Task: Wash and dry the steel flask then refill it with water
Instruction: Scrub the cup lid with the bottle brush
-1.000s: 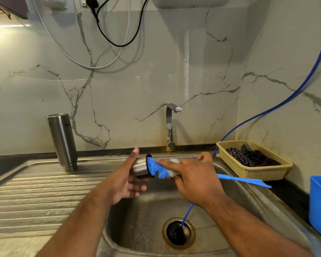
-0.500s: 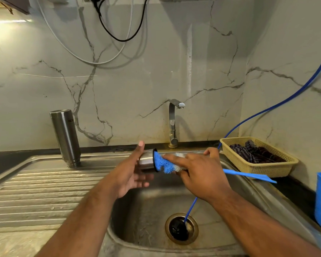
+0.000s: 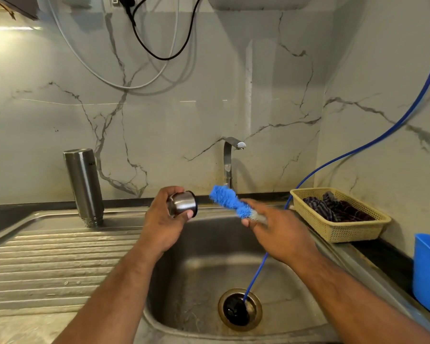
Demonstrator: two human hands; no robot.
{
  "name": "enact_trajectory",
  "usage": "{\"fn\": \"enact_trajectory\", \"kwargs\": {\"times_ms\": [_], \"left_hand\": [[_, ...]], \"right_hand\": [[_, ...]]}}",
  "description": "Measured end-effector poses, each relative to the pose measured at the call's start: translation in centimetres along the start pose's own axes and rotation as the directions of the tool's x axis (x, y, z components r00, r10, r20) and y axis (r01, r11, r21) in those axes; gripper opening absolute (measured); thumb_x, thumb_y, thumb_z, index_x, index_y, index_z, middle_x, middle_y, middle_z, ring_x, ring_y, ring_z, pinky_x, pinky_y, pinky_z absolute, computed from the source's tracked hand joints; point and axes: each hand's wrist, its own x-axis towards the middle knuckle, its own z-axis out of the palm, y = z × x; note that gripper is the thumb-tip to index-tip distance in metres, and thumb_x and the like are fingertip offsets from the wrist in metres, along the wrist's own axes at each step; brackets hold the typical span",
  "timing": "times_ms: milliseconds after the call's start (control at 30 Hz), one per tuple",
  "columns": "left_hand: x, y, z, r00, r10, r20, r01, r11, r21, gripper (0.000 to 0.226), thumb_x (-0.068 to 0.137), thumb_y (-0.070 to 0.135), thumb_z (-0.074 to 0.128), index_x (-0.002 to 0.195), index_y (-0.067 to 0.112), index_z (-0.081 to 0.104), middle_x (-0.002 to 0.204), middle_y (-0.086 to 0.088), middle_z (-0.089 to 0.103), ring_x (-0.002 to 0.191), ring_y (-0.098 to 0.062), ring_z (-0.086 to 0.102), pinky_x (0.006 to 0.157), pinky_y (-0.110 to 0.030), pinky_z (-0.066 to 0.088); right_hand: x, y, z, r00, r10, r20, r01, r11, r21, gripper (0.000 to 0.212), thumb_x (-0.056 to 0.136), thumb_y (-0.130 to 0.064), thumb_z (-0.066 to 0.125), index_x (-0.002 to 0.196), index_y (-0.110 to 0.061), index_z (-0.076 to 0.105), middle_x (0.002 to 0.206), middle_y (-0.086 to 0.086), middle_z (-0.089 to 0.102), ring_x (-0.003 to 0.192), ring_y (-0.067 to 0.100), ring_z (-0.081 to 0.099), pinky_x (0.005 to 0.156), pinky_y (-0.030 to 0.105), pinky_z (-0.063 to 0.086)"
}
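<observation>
Flask body (image 3: 83, 186) stands inverted on the sink's draining board, near the back edge, mouth and threaded neck down, its long axis upright against the marble wall. It lies well to the left of both hands and a little farther back, so the left hand (image 3: 165, 223) is plainly the nearer one. That hand is curled around the flask's small steel cap (image 3: 183, 204), thumb over the rim and fingers beneath, with the open mouth of the cap turned toward the right. The right hand (image 3: 277, 230) is closed around the stem of a blue bottle brush (image 3: 230, 201), whose bristled head points up and left toward the cap yet stands apart from it, over the back edge of the basin (image 3: 209, 274) just in front of the tap (image 3: 230, 162); no water can be seen running from it. Both hands hover above the basin, close together, nothing touching between them. A blue hose (image 3: 255, 276) runs down into the drain (image 3: 240, 310), and a yellow basket (image 3: 339, 214) with a dark cloth sits at the sink's right edge, handy for drying. My judgement is that the cap scrubbing is about finished, and the next move turns on the left hand setting the cap down and reaching left across the ribbed board for the upright body.
</observation>
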Motion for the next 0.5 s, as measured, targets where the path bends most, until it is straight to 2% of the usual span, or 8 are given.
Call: {"fn": "enact_trajectory", "kwargs": {"times_ms": [67,133,233,300,367,433,500], "left_hand": [[0.1,-0.7,0.0,0.999,-0.054,-0.002,0.054,0.998,0.014,0.049,0.085,0.022,0.081,0.124,0.037,0.055,0.117,0.006,0.061,0.105,-0.018,0.063,0.092,-0.039,0.057],[0.2,-1.1,0.4,0.993,-0.121,-0.010,0.121,0.993,-0.012,0.048,0.085,0.036,0.080,0.125,0.036,0.053,0.114,0.007,0.061,0.103,-0.018,0.062,0.092,-0.046,0.058],[0.7,-1.3,0.8,0.980,-0.192,-0.054,0.192,0.981,-0.017,0.055,0.083,0.049,0.079,0.127,0.034,0.050,0.113,0.003,0.062,0.103,-0.019,0.062,0.092,-0.046,0.057],[0.7,-1.5,1.0,0.978,-0.202,-0.060,0.204,0.979,0.029,0.057,0.082,0.047,0.080,0.127,0.028,0.051,0.113,-0.001,0.063,0.101,-0.021,0.062,0.087,-0.036,0.053],[0.4,-1.5,1.2,0.981,-0.188,-0.047,0.191,0.980,0.063,0.054,0.082,0.043,0.081,0.124,0.024,0.053,0.112,-0.005,0.064,0.097,-0.021,0.062,0.079,-0.031,0.047],[0.2,-1.6,1.5,0.982,-0.184,-0.044,0.186,0.981,0.063,0.054,0.084,0.043,0.079,0.126,0.021,0.053,0.113,-0.004,0.063,0.098,-0.020,0.060,0.080,-0.030,0.044],[0.0,-1.6,1.7,0.982,-0.186,-0.032,0.188,0.980,0.060,0.057,0.087,0.045,0.076,0.131,0.020,0.051,0.113,-0.002,0.060,0.100,-0.020,0.058,0.082,-0.032,0.043]], "right_hand": [[-0.3,-0.5,-0.5,0.996,-0.040,-0.074,0.044,0.998,0.042,0.056,0.097,-0.058,0.053,0.149,-0.057,0.032,0.109,-0.013,0.070,0.087,0.004,0.062,0.079,0.035,0.057],[-0.7,-1.5,-1.2,0.970,-0.101,-0.219,0.112,0.993,0.041,0.059,0.097,-0.062,0.048,0.152,-0.056,0.028,0.106,-0.011,0.062,0.086,0.005,0.058,0.080,0.033,0.054],[-0.8,-2.9,-2.2,0.888,-0.179,-0.424,0.179,0.983,-0.041,0.056,0.099,-0.063,0.041,0.153,-0.054,0.029,0.097,-0.009,0.052,0.081,0.011,0.053,0.078,0.033,0.045],[-0.6,-3.3,-2.1,0.904,-0.247,-0.348,0.177,0.959,-0.221,0.050,0.100,-0.059,0.040,0.150,-0.054,0.035,0.094,-0.007,0.057,0.081,0.016,0.058,0.080,0.037,0.041],[-0.7,-3.0,-1.1,0.929,-0.306,-0.207,0.183,0.868,-0.461,0.049,0.094,-0.055,0.048,0.143,-0.051,0.048,0.089,-0.002,0.061,0.079,0.022,0.062,0.079,0.043,0.038],[-1.0,-3.0,-0.9,0.936,-0.314,-0.161,0.186,0.826,-0.531,0.051,0.091,-0.054,0.053,0.142,-0.046,0.051,0.083,-0.001,0.061,0.073,0.023,0.062,0.076,0.045,0.038],[-0.6,-3.8,-2.1,0.936,-0.316,-0.156,0.185,0.817,-0.546,0.057,0.094,-0.057,0.054,0.147,-0.039,0.045,0.090,-0.003,0.065,0.081,0.024,0.064,0.081,0.047,0.039]]}}
